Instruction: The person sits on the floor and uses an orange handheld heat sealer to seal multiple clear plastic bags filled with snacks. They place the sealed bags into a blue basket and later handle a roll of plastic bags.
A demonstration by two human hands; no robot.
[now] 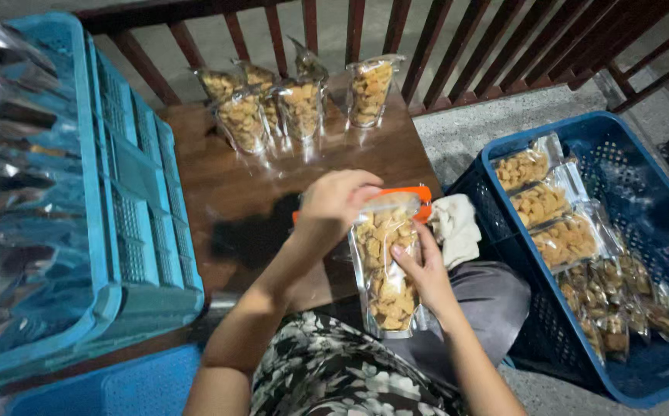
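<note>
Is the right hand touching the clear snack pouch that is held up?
Touching. The head view shows the right hand with its fingers wrapped on the side of the snack pouch, no gap.

Clear pouch (384, 266) showing golden-tan snacks inside. Orange tool (422, 202) peeking behind it. Cream cloth (454, 227) lying to the right. Dark brown table (226, 181) shining in the middle. Light blue crate (130, 185) on the left carrying silver foil bags (3, 169). Dark blue crate (658, 200) sitting right. Black-and-white floral clothing (326, 370) showing near. Reddish-brown railing (442, 38) running far.
</note>
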